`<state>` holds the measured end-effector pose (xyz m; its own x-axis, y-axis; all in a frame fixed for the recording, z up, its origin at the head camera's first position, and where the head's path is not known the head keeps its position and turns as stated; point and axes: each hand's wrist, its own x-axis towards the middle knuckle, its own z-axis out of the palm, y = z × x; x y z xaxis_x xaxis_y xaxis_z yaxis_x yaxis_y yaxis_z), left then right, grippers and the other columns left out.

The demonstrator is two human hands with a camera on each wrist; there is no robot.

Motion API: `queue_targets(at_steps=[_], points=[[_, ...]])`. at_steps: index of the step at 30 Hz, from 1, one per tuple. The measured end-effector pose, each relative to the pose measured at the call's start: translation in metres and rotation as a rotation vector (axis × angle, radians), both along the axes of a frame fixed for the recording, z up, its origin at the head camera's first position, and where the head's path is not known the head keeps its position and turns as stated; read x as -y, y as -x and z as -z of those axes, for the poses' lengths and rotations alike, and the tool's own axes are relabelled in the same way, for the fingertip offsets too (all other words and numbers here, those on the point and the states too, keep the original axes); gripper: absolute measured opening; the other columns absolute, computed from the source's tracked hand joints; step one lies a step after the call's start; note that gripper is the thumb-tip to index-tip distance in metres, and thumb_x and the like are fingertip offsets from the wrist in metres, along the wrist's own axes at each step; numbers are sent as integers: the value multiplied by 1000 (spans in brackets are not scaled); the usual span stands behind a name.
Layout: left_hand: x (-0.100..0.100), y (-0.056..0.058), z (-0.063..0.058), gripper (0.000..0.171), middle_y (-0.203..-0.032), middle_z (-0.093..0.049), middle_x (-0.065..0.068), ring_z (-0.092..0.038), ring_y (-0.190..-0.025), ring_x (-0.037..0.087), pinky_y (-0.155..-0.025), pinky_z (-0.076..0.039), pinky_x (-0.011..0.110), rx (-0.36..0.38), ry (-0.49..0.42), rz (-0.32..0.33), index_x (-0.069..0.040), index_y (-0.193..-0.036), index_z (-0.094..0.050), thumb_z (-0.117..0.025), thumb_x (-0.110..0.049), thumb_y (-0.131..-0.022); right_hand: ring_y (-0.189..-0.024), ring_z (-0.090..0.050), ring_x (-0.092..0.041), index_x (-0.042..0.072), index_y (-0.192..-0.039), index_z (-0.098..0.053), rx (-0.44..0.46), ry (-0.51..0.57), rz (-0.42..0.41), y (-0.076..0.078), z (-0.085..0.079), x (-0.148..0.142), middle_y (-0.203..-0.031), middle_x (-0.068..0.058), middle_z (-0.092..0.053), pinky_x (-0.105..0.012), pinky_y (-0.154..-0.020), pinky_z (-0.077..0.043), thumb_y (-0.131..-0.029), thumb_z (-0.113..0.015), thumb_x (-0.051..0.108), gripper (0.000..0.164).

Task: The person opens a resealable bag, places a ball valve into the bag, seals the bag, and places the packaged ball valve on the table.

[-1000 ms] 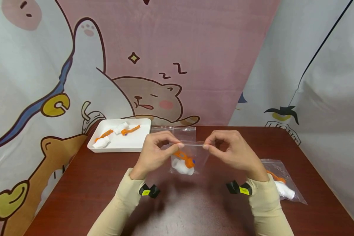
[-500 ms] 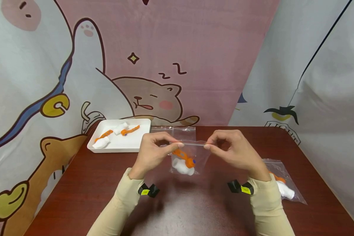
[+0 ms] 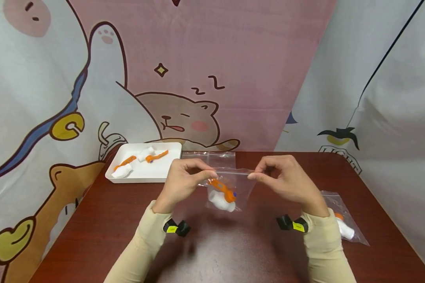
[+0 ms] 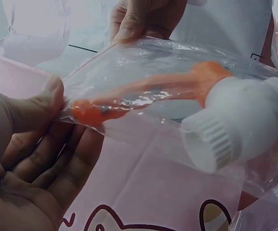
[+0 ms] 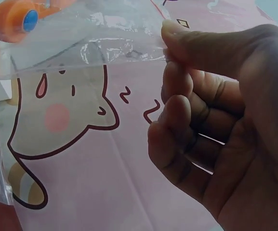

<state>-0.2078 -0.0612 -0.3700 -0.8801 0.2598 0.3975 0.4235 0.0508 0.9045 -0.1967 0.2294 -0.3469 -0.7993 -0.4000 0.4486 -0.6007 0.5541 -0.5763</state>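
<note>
A clear zip-lock bag (image 3: 247,188) hangs upright between both hands over the table. Its top seal is pulled straight. Inside lie an orange plastic handle-like part (image 4: 153,87) with a blue round spot and a white plastic fitting (image 4: 247,120) with ribbed collars. My left hand (image 3: 185,181) pinches the bag's upper left corner between thumb and forefinger. At the opposite end of the seal, my right hand (image 3: 283,179) pinches the corner the same way, its other fingers curled loosely below, as the right wrist view shows.
On the back left stands a white tray (image 3: 156,173) with orange parts and white fittings. An unfilled-looking clear bag (image 3: 226,159) lies at the table's back edge. Another filled bag (image 3: 347,220) rests on the right, partly behind the right forearm. A printed cloth (image 3: 255,78) hangs behind the table.
My hands have drawn slightly apart along the seal, the right one shifting a little to the right. The bag and its contents have swung slightly right with them.
</note>
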Motion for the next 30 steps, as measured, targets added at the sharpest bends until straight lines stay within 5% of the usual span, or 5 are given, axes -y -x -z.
queue_targets(at_steps=[10, 21, 30], points=[[-7, -4, 3, 5, -83, -76, 13, -67, -72, 12, -66, -56, 23, -106, -12, 10, -3, -86, -79, -83, -5, -83, -66, -59, -7, 29, -83, -70, 61, -2, -37, 5, 5, -2, -77, 12, -65, -23, -59, -52, -89, -81, 28, 13], [-22, -10, 9, 8, -83, -78, 3, -72, -76, 10, -72, -61, 30, -186, 76, 35, -7, -84, -81, -84, -15, -86, -74, -64, -6, 21, -92, -72, 11, 64, -249, 3, 13, 38, -84, 10, -69, -24, -66, -56, -91, -77, 9, 13], [-25, -11, 10, 3, -84, -79, 1, -72, -76, 8, -69, -60, 28, -217, 113, 51, -12, -85, -82, -82, -10, -86, -69, -59, -4, 23, -89, -73, -20, 66, -253, -2, 12, 43, -79, 14, -64, -23, -59, -52, -90, -76, 7, 16]])
